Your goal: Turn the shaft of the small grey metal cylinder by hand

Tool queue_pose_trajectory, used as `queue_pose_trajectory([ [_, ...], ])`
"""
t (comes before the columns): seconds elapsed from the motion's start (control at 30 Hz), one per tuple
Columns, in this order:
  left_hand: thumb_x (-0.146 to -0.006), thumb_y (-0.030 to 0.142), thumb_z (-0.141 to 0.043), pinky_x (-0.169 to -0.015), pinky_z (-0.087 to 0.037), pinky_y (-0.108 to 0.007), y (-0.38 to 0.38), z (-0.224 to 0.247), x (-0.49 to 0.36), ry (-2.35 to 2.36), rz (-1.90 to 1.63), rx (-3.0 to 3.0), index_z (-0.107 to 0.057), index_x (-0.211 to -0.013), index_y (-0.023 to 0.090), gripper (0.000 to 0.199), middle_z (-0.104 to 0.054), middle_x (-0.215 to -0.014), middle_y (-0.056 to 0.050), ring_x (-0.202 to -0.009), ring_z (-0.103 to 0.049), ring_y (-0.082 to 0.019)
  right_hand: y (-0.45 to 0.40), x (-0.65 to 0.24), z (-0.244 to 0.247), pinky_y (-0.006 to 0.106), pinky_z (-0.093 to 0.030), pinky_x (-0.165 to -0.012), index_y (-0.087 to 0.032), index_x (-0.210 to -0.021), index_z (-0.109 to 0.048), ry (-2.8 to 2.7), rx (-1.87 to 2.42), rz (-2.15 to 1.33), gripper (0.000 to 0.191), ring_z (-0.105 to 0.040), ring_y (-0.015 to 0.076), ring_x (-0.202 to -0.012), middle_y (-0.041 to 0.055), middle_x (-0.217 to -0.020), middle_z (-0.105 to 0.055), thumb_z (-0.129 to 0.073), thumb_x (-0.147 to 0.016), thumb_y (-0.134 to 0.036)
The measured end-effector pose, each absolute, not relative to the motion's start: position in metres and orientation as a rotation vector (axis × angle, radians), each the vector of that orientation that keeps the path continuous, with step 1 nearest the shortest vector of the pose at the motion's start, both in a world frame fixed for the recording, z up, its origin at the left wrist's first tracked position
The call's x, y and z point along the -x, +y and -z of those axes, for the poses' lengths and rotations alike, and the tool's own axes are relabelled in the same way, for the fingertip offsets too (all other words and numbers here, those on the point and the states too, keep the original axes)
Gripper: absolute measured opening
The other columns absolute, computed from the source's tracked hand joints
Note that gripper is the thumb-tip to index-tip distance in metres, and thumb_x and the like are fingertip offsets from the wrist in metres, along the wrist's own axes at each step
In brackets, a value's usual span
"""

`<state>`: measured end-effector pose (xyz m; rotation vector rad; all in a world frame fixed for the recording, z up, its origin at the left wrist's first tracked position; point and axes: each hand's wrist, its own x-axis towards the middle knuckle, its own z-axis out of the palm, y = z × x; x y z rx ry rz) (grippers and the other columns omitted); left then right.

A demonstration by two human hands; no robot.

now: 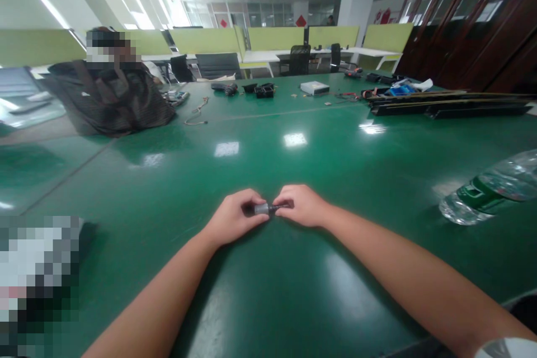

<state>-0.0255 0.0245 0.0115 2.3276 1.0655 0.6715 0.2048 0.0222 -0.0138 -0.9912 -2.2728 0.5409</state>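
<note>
Low over the green table (260, 168), a small cylindrical object (262, 209), grey in the middle with a dark end, lies sideways between my hands. My left hand (237, 217) pinches its grey part between thumb and fingers. The thumb and fingers of my right hand (300, 205) are closed on the thin dark end at the right. The two hands face each other with a narrow gap between the fingertips. The fingers cover part of the object, so its full shape is hidden.
A clear bottle (482, 197) lies at the right. A dark bag (113, 98) stands back left, with a white box (314, 88), a cable (196, 113), black devices (264, 90) and dark strips (444, 103) farther back. A blurred object (37, 263) is near left.
</note>
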Motion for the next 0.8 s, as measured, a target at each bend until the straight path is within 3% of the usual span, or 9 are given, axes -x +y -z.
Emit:
queue_pose_trajectory([
  [0.37, -0.078, 0.032, -0.072, -0.069, -0.047, -0.028, 0.022, -0.012, 0.026, 1.051, -0.631, -2.337, -0.061, -0.087, 0.017, 0.020, -0.064, -0.084, -0.002, -0.076, -0.060, -0.017, 0.017, -0.224, 0.011, 0.024, -0.042, -0.067, -0.018, -0.091, -0.074, -2.274, 1.004, -0.575, 0.011, -0.058, 0.0128, -0.074, 0.0026, -0.082, -0.067, -0.069, -0.081, -0.019],
  [0.8, -0.079, 0.033, -0.072, -0.075, -0.049, -0.030, 0.021, -0.013, 0.027, 1.053, -0.638, -2.320, -0.061, -0.088, 0.018, 0.021, -0.067, -0.090, -0.004, -0.081, -0.062, -0.018, 0.027, -0.248, 0.006, 0.024, -0.044, -0.065, -0.017, -0.087, -0.076, -2.254, 1.107, -0.617, 0.012, -0.058, 0.0120, -0.069, 0.0027, -0.080, -0.068, -0.071, -0.076, -0.018],
])
